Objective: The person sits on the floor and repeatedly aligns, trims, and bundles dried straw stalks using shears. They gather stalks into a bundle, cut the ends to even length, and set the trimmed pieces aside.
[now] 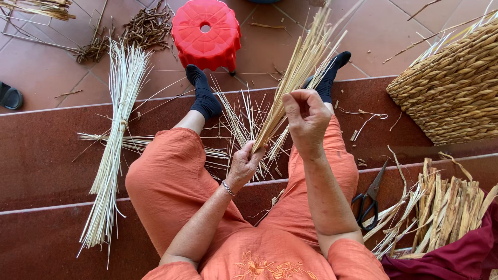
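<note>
Straw bundle (298, 67) slants up over her lap, butt ends clamped in the left hand (244, 163) so the stalks stay even; the right hand (307, 122) curls around it higher up, fingers closed, steadying; scissors (369, 199) lie near right; spare stalks (111, 155) wait left.

The woven basket (456, 88) at far right and the dark shoe (9, 96) at far left are cut off by the edges, and the scissors' (369, 199) handles sit partly behind the right forearm.
</note>
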A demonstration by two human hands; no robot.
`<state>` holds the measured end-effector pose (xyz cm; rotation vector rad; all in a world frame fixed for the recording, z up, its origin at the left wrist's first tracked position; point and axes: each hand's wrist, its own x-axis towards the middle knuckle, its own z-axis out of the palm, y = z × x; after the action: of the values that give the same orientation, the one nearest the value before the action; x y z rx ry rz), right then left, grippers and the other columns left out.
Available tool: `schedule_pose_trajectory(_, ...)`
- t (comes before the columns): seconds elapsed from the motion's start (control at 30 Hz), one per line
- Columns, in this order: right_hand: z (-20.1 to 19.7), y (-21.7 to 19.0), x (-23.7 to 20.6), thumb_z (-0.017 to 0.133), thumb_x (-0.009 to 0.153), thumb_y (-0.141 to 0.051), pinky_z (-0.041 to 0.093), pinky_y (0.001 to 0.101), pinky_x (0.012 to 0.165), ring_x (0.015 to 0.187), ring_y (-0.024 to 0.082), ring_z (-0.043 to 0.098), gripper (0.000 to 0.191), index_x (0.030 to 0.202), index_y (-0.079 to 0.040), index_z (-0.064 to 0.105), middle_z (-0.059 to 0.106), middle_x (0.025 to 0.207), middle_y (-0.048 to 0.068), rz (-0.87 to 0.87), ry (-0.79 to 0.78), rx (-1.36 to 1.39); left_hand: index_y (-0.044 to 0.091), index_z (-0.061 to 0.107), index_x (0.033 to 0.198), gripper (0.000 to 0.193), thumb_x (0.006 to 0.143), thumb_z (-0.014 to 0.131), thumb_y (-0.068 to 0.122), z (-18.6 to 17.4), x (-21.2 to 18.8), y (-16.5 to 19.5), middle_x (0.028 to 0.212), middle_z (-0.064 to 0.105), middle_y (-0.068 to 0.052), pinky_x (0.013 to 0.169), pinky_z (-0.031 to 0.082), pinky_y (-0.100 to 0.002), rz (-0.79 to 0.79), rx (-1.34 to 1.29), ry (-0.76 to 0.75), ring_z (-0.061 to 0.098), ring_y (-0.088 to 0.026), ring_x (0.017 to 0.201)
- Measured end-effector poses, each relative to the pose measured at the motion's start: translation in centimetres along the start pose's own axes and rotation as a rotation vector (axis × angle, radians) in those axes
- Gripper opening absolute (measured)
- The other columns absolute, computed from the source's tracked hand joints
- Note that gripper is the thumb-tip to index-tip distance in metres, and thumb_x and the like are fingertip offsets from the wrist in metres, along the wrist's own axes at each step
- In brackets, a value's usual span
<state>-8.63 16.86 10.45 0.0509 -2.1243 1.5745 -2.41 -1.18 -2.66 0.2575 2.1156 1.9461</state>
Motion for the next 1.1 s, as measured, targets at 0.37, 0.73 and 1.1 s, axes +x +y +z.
schedule_pose_trajectory(0.37, -2.0, 0.2, 0.2, 0.056, 0.113, -0.011, 0.055, 0.0218, 0.065, 0.07, 0.01, 0.064, 0.007, 0.112, -0.005, 0.052, 0.071, 0.091, 0.009, 0.092, 0.096, 0.347, 0.004, 0.06, 0.122, 0.033, 0.104, 0.061, 0.032, -1.5, 0.6, 1.2, 0.076, 0.05, 0.006, 0.054, 0.04, -0.019, -0.245, -0.656, -0.162, 0.043, -0.003, 0.06)
schedule_pose_trajectory(0.73, -4.1, 3.2, 1.6, 0.059, 0.11, 0.002, 0.057, 0.0259, 0.065, 0.073, 0.014, 0.065, 0.014, 0.123, 0.001, 0.054, 0.069, 0.092, 0.012, 0.242, 0.179, 0.474, 0.008, 0.056, 0.109, 0.021, 0.108, 0.058, 0.029, -2.1, 1.0, 0.2, 0.08, 0.058, 0.003, 0.056, 0.046, -0.021, -0.269, -0.655, -0.161, 0.054, -0.006, 0.065)
schedule_pose_trajectory(1.1, -8.4, 10.2, 3.4, 0.06, 0.115, 0.003, 0.055, 0.0248, 0.059, 0.063, 0.014, 0.061, 0.013, 0.124, -0.002, 0.054, 0.072, 0.089, 0.012, 0.152, 0.317, 0.292, 0.013, 0.06, 0.119, 0.021, 0.11, 0.053, 0.03, -8.3, 2.5, -0.2, 0.072, 0.049, 0.007, 0.043, 0.032, -0.012, -0.067, -0.487, 0.387, 0.039, 0.002, 0.054)
